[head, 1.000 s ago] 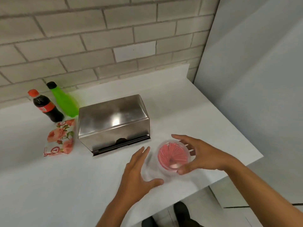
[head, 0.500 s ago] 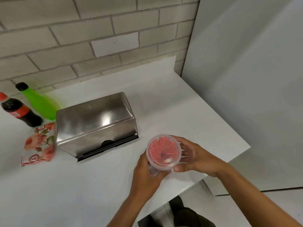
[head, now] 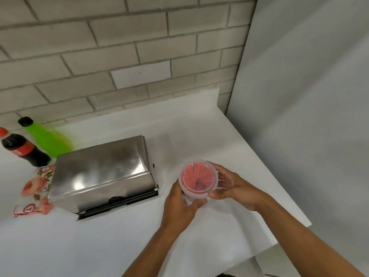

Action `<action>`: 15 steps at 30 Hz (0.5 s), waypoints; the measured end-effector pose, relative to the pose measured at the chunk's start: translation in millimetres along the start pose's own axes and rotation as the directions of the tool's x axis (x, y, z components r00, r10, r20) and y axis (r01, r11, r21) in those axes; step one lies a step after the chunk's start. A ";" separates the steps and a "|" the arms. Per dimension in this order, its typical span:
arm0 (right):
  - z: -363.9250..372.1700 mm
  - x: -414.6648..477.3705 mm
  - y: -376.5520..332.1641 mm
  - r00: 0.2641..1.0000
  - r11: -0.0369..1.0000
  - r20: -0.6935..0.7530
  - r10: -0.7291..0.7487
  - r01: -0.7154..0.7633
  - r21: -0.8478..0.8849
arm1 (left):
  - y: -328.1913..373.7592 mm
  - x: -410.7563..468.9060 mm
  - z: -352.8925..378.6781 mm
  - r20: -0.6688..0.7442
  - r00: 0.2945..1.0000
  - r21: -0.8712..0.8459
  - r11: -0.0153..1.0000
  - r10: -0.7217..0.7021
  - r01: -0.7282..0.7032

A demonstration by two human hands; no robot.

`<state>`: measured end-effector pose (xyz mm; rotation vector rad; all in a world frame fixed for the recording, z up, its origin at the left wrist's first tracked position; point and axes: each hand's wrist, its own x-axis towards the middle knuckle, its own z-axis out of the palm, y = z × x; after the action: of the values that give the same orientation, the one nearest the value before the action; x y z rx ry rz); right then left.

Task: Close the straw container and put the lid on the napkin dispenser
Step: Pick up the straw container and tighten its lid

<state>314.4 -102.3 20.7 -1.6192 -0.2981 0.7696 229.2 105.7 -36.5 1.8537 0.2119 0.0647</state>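
Observation:
A clear round straw container [head: 198,179] full of red straws is held just above the white counter [head: 199,140], its top tilted toward me. My left hand [head: 179,206] wraps its lower body from the left. My right hand [head: 231,186] grips its rim from the right, thumb at the front edge. I cannot tell whether a clear lid sits on it. A shiny steel napkin dispenser [head: 101,174] stands to the left, its metal cover on and a dark slot along its front.
A cola bottle [head: 22,150] and a green bottle [head: 46,138] stand at the back left by the brick wall. A flowered packet [head: 36,190] lies left of the dispenser. The counter's right edge runs close beside my right arm.
Both hands closed on the straw container and lifted it off the counter, tilting its top toward me. The view shifted, so the dispenser sits further left.

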 end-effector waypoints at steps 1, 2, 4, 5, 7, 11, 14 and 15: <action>-10.3 7.9 -2.6 1.000 1.000 0.020 -0.003 0.003 0.006 | 2.9 9.3 5.3 -0.022 1.000 0.011 1.000 0.000 0.000; -19.8 15.4 -4.9 0.999 1.000 0.040 -0.007 0.007 0.009 | 5.3 18.0 10.2 -0.042 0.999 0.025 1.000 -0.002 0.003; -39.2 31.5 -9.3 0.998 1.000 0.067 -0.016 0.014 0.024 | 9.4 37.7 19.9 -0.072 0.997 0.035 0.999 -0.010 0.013; -48.4 39.4 -11.4 0.997 0.999 0.073 -0.017 0.014 0.038 | 10.6 47.9 24.8 -0.085 0.996 0.033 0.999 -0.011 0.014; -65.0 55.6 -16.1 0.996 0.998 0.090 -0.029 0.024 0.062 | 12.5 68.9 33.2 -0.108 0.994 0.027 1.000 -0.009 0.012; -91.4 86.6 -25.3 0.992 0.997 0.114 -0.049 0.041 0.071 | 17.0 107.7 45.7 -0.147 0.989 0.047 0.999 0.023 -0.016; -105.9 110.2 -30.9 0.994 0.994 0.102 -0.043 0.032 0.107 | 22.8 134.1 52.5 -0.176 0.984 0.063 0.998 0.025 -0.014; -109.9 118.2 -32.4 0.994 0.993 0.100 -0.044 0.032 0.117 | 24.8 143.2 54.0 -0.182 0.983 0.061 0.998 0.020 -0.010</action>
<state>478.7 -110.9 17.1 -1.4650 -0.3507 0.8272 380.8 73.4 -37.6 1.9095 0.3301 0.2414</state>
